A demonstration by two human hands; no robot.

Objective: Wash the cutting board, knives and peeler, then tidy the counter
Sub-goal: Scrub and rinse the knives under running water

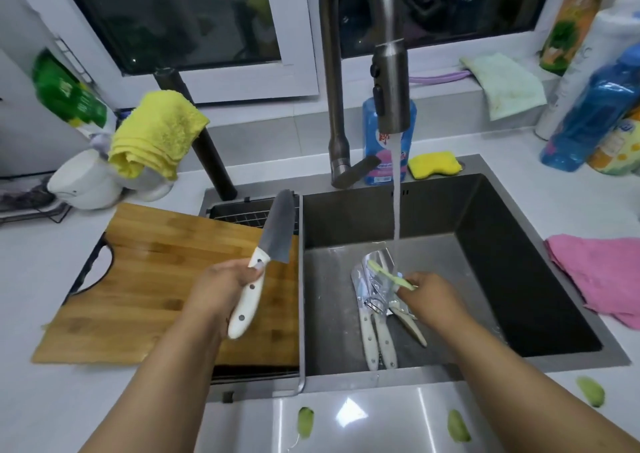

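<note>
My left hand (221, 284) grips the white handle of a large knife (277, 227), blade pointing up and away, held over the wooden cutting board (149, 279). The board lies on the counter left of the sink, partly over a drain rack. My right hand (427, 296) is down in the sink (519, 269), pinching a thin pale green strip (388, 274) that looks like vegetable peel. Under it lie several white-handled knives (375, 328) and a peeler (408, 324) on the sink floor. Water runs from the tap (391, 82) onto the blades.
A yellow sponge (434, 164) and blue soap bottle (375, 154) sit behind the sink. A pink cloth (602, 276) lies on the right counter, a yellow towel (156, 134) at back left. Green peel scraps (590, 390) (305, 421) dot the front counter. Bottles (588, 116) stand far right.
</note>
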